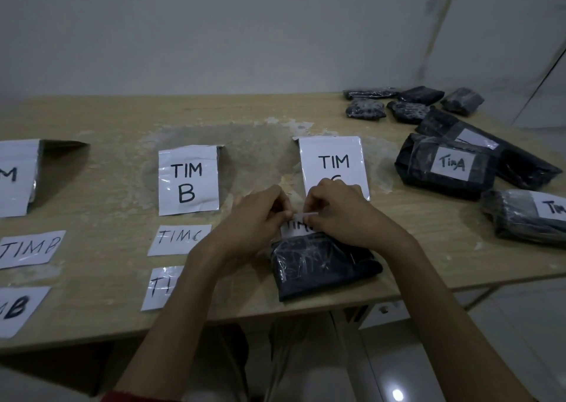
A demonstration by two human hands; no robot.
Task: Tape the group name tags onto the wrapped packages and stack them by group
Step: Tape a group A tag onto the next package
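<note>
left grip (260,218): fingers curled, thumb and forefinger pinching the left end of the tape.
right grip (343,215): clenched the same way on the right end of the tape, knuckles turned up.
tape (306,215): a short pale strip held level between the two grips, just over the top edge of the name tag.
name tag (294,229): a white slip lying on the far end of the package; its writing is mostly hidden by the fingers.
package (318,267): a dark bundle in clear film, flat on the desk by the near edge, under both wrists.
loose tags (179,239): white slips lying flat to the left, one reading "timc", another "timb", the rest cut off or covered.
sign cards (187,179): folded white cards standing further back; the middle one reads "tim b", the right one "tim" with its second line behind the right grip, and the left one is cut by the frame.
labelled packages (447,169): three dark bundles with white tags, well to the right, two overlapping.
bare bundles (407,103): small dark ones at the far right corner.
desk (122,120): pale wood, against a plain wall.
</note>
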